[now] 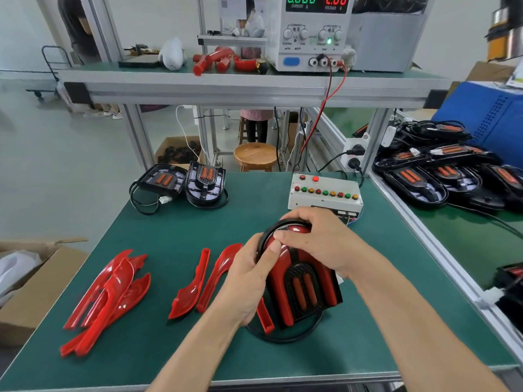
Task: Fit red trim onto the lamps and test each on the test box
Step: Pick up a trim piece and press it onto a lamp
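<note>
A black lamp (304, 292) with red trim on it stands tilted on the green table (175, 222), near the front centre. My left hand (249, 275) grips its left side, thumb on the red trim. My right hand (317, 239) curls over its top edge from the right. A loose red trim piece (264, 318) lies under the lamp's left edge. The white test box (325, 193) with coloured buttons sits just behind my hands. Two bare lamps (184, 182) stand at the back left of the table.
A pile of red trim pieces (107, 295) lies at front left, and two more trim pieces (203, 281) beside my left hand. Several black lamps (441, 171) are heaped on the right bench. A power supply (311, 32) stands on the shelf above. A cardboard box (31, 290) sits at far left.
</note>
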`<state>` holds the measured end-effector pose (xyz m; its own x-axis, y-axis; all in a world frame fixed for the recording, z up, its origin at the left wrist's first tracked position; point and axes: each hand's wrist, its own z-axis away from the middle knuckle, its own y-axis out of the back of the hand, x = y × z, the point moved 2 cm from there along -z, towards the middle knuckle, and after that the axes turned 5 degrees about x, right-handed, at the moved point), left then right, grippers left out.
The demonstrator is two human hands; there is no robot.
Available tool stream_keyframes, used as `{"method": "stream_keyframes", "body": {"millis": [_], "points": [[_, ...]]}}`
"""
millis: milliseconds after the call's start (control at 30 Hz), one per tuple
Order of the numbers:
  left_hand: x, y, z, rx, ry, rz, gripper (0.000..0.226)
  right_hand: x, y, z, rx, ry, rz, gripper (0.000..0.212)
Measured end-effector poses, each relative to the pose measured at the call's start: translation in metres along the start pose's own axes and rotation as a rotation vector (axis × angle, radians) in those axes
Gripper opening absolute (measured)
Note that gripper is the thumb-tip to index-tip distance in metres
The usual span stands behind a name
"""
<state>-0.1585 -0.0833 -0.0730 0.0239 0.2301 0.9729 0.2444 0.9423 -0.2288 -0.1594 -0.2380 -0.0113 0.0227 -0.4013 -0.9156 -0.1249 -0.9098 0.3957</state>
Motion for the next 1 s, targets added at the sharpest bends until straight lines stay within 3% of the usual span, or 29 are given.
{"method": "stream_keyframes", "body": {"millis": [100,233,433,567,667,733,900,1000], "points": [[0.005,-0.004,0.001,-0.006,0.013,0.0,0.036,0.003,0.002,-0.001,0.043,0.002,0.001,0.015],[0.006,-0.01,0.003,-0.024,0.114,0.076,0.055,0.004,0.008,-0.004,0.13,-0.071,-0.115,0.017],[-0.008,-0.004,0.017,-0.175,0.128,-0.143,0.035,0.012,0.022,-0.007,0.217,-0.17,-0.237,0.015],[-0.003,-0.004,0.018,-0.143,0.059,-0.269,0.033,0.018,0.02,-0.005,0.225,-0.176,-0.23,0.02],[0.002,-0.005,0.016,-0.118,0.056,-0.268,0.039,0.016,0.024,-0.004,0.151,-0.154,-0.214,0.032],[0.003,-0.006,0.016,-0.121,0.063,-0.248,0.043,0.016,0.026,-0.005,0.136,-0.159,-0.235,0.03],[0.006,-0.007,0.019,-0.21,0.169,-0.115,0.046,0.016,0.031,-0.008,0.197,-0.279,-0.36,0.032],[0.006,-0.004,0.025,-0.295,0.221,-0.214,0.046,0.017,0.041,-0.005,0.249,-0.308,-0.431,0.029]]}}
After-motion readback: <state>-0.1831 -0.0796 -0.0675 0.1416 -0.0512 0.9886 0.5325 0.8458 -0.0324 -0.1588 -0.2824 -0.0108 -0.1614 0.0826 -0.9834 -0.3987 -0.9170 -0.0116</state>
